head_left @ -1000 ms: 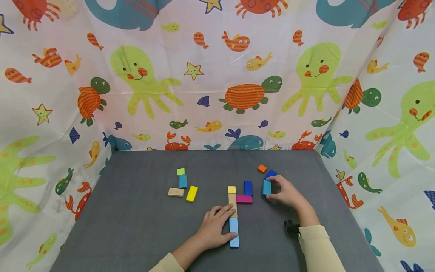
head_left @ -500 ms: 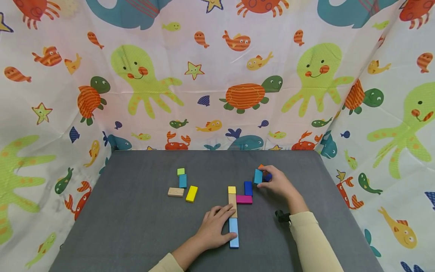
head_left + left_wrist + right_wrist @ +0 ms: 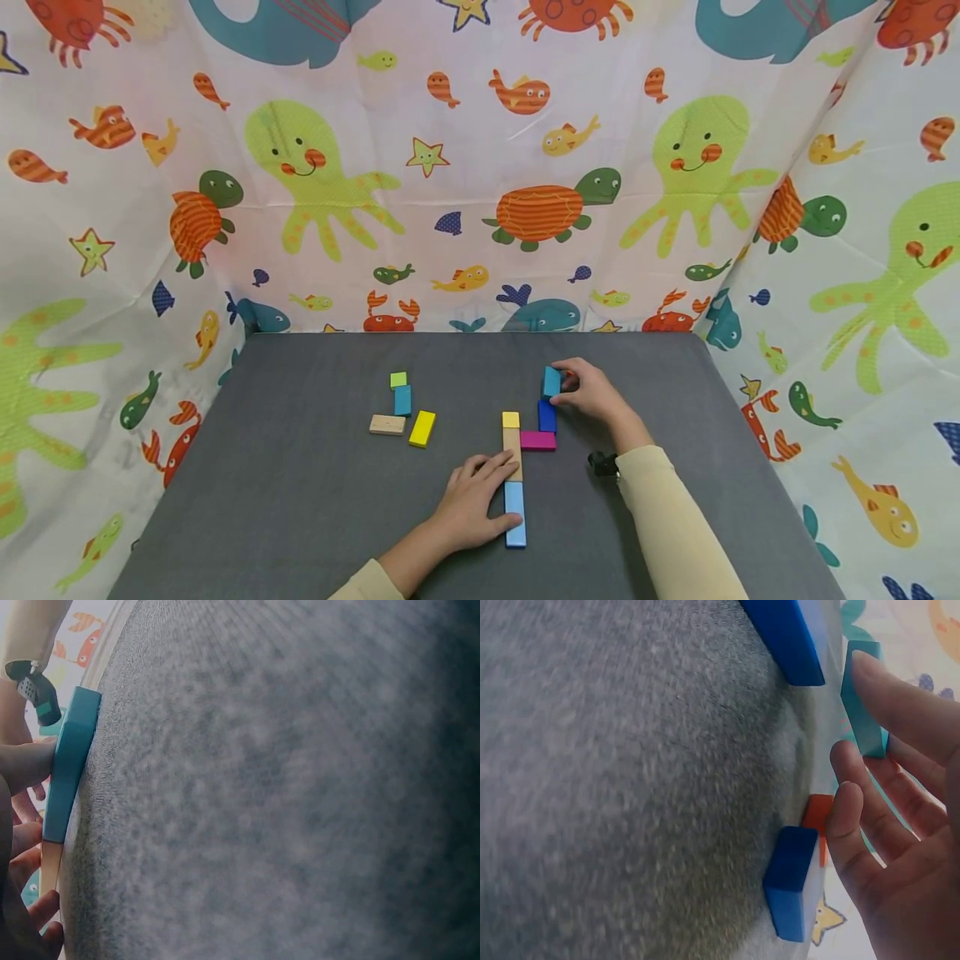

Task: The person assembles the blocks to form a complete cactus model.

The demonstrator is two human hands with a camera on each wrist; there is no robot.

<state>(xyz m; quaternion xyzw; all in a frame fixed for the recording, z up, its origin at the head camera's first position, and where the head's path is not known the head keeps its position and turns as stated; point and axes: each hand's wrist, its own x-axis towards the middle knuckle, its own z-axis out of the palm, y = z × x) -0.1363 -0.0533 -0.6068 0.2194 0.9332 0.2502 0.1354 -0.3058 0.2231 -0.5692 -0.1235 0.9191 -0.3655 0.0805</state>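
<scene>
My right hand [image 3: 600, 398] pinches a teal block [image 3: 551, 382] between thumb and fingers, at the far end of a dark blue block [image 3: 547, 415]. In the right wrist view the teal block [image 3: 861, 701] shows above the grey cloth. The dark blue block stands on a magenta block [image 3: 537, 441], which extends sideways from a wooden block [image 3: 512, 440]. A small pale yellow block [image 3: 511, 419] caps that wooden block, and a light blue block [image 3: 515, 492] continues it nearer me. My left hand [image 3: 476, 504] rests there, fingertips on the wooden block, thumb against the light blue one.
To the left lie a lime block [image 3: 397, 380], another teal block [image 3: 402, 401], a wooden block [image 3: 387, 425] and a yellow block [image 3: 422, 429]. Another blue block [image 3: 792, 881] and an orange block [image 3: 819, 810] lie below my right hand. A patterned curtain [image 3: 465, 183] borders the grey table.
My right hand has carried the teal block leftward and away from me, from the right of the dark blue block to its far end. The left hand has stayed still.
</scene>
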